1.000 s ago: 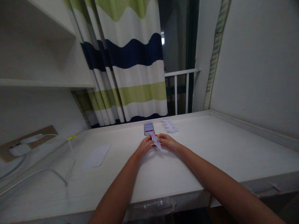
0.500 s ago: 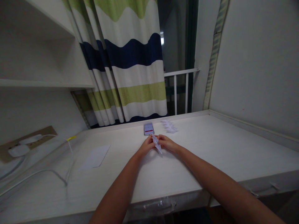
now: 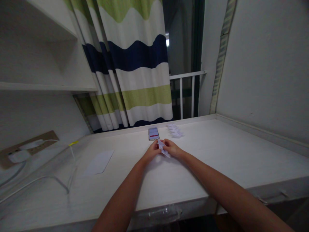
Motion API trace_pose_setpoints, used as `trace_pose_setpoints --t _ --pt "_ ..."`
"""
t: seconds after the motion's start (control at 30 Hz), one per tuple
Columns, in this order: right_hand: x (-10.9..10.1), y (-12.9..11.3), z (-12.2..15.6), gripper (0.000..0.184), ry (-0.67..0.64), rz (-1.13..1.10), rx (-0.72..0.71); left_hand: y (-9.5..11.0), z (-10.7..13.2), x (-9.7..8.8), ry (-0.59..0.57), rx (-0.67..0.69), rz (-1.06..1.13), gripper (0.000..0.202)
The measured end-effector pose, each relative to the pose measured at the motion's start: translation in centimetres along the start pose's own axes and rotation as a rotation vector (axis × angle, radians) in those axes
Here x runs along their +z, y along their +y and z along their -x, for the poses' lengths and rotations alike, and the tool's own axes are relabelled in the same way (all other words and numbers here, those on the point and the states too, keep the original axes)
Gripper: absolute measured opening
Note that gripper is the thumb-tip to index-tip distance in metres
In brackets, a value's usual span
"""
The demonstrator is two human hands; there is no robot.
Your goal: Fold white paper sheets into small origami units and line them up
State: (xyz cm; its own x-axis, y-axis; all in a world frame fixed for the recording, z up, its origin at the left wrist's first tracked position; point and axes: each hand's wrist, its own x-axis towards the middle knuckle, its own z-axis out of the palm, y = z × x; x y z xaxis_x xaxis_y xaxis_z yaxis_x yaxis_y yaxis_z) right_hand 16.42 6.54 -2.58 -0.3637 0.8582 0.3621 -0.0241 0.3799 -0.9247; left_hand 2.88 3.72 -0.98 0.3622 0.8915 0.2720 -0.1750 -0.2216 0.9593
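Between both hands, just above the white desk, is a small piece of folded white paper [image 3: 163, 150] with a pointed lower end. My left hand [image 3: 153, 151] pinches it from the left, and my right hand [image 3: 172, 149] grips it from the right. The fingertips behind the paper are partly hidden. Right beyond the hands lies a phone [image 3: 154, 133] with a lit screen and a red bar. Several folded white paper pieces [image 3: 175, 131] sit in a row to the phone's right.
Flat white paper sheets [image 3: 99, 162] lie on the desk [image 3: 193, 180] at the left. A power strip [image 3: 31, 145] with plugs and white cables [image 3: 51, 177] is at the far left. A striped curtain [image 3: 142, 77] hangs behind the desk, beside a white railing [image 3: 187, 76].
The folded paper has turned slightly between the fingers, its lower point swinging to the right and its broad face showing more. Both arms stay nearly where they were.
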Motion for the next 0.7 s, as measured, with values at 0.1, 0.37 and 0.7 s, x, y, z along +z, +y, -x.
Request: trace_pose_setpoints --t 0.1,0.37,0.7 --pt "0.1 -0.6 0.2 0.014 0.003 -0.088 0.032 -0.1 0.1 -0.2 0.019 -0.021 0.006 0.046" --pt "0.0 -3.3 1.3 0.022 -0.047 -0.336 0.234 -0.3 0.0 -0.8 0.088 -0.056 0.082 0.049" --pt "0.2 -3.5 1.4 0.022 -0.077 -0.546 0.302 -0.4 -0.1 -0.7 0.069 -0.050 0.035 0.048"
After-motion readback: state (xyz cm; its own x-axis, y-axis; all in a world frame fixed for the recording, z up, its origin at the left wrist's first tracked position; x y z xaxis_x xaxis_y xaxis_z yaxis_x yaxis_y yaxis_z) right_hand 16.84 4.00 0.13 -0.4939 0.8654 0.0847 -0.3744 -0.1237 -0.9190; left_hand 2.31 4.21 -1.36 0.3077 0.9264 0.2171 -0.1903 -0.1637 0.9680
